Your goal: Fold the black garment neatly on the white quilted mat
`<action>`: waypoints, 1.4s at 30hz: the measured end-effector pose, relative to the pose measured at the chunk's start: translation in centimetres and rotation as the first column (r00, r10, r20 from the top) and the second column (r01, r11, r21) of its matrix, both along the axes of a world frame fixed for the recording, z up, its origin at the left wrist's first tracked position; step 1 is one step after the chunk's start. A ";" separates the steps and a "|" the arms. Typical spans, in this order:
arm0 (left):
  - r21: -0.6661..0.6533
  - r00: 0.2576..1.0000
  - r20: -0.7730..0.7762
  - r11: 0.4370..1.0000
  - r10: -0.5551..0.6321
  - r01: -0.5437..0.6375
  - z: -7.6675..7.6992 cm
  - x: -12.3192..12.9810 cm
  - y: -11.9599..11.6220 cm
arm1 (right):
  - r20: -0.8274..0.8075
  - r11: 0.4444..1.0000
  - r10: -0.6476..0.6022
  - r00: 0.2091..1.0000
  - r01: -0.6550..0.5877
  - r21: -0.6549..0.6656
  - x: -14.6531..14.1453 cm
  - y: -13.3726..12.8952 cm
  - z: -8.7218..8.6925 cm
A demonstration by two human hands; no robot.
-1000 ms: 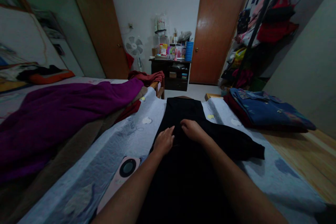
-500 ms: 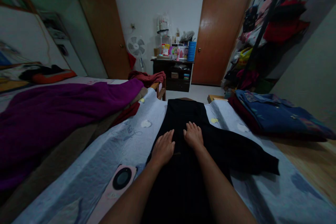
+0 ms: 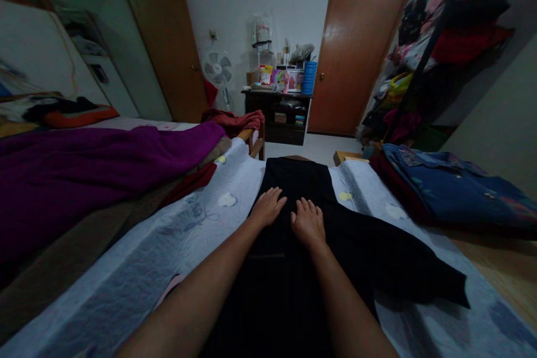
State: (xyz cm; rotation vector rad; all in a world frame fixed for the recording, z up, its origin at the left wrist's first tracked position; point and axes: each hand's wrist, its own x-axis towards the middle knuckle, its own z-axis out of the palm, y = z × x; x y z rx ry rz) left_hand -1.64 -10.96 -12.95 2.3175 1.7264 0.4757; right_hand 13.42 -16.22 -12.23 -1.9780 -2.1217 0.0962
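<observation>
A black long-sleeved garment (image 3: 289, 291) lies spread on a pale blue patterned sheet (image 3: 201, 235). One sleeve (image 3: 403, 251) stretches out to the right; the other sleeve does not show. My left hand (image 3: 269, 207) lies palm down on the upper left of the garment, fingers extended and pointing forward. Beside it, my right hand (image 3: 308, 222) rests flat on the cloth with its fingers a little apart. Neither hand grips anything. Mostly behind my left forearm, a sliver of a pink phone (image 3: 170, 289) shows on the sheet.
Folded clothes with a blue denim jacket (image 3: 453, 184) on top sit at the right. A purple blanket (image 3: 104, 173) covers the left side. Beyond the bed's end stand a dark cabinet (image 3: 277, 133) with items on it and a white fan (image 3: 218, 70). Bags hang at upper right.
My left hand has slid forward over the garment, and its forearm now covers most of the phone. My right hand stays nearly in place. The view has shifted slightly.
</observation>
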 end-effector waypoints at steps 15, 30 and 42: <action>-0.071 0.969 -0.245 0.995 0.045 -0.064 -0.6 1.0 9.5 | 0.008 0.998 -0.008 1.000 0.008 -0.058 -0.2 0.1 0.4; -0.136 0.959 -0.240 0.973 0.147 -0.184 0.3 2.6 10.0 | -0.014 0.996 -0.056 0.998 0.055 -0.068 -0.4 0.0 0.6; -0.142 0.975 -0.156 0.980 -0.160 0.138 -0.9 6.0 6.2 | -0.146 0.970 0.022 0.989 -0.057 -0.237 3.5 1.7 2.4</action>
